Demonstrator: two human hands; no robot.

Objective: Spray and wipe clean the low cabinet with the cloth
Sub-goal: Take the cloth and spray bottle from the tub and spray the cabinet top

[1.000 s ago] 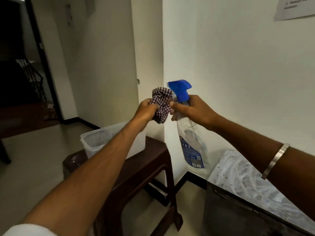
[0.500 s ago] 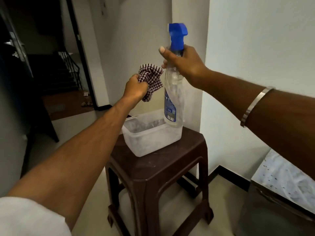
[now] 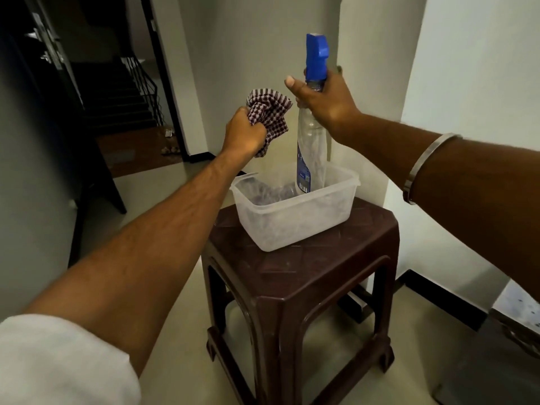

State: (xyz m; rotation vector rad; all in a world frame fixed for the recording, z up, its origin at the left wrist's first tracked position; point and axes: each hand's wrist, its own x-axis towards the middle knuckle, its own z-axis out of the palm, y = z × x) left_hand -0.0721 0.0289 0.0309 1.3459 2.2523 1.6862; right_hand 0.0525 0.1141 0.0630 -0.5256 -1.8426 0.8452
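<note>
Cloth: small rag in a maroon-and-white check, bunched into a soft wad; it sits above the left end of the tub, just left of the bottle.
Left hand: fist closed round the lower part of the cloth, the loose folds sticking up and out to the right.
Spray bottle: clear, slim plastic body with a blue label low down and a blue trigger head; long axis upright, head on top, base down inside the right half of the tub.
Right hand: wrapped round the bottle's neck just under the trigger head, thumb stretched out to the left.
Tub: translucent rectangular plastic container with rounded corners, open-topped.
Stool: dark brown moulded plastic, patterned seat, directly under the tub.
Bangle: plain metal band on the right forearm.
Low cabinet: pale speckled top over a dark front, right of and below the tub, at the frame's edge.
</note>
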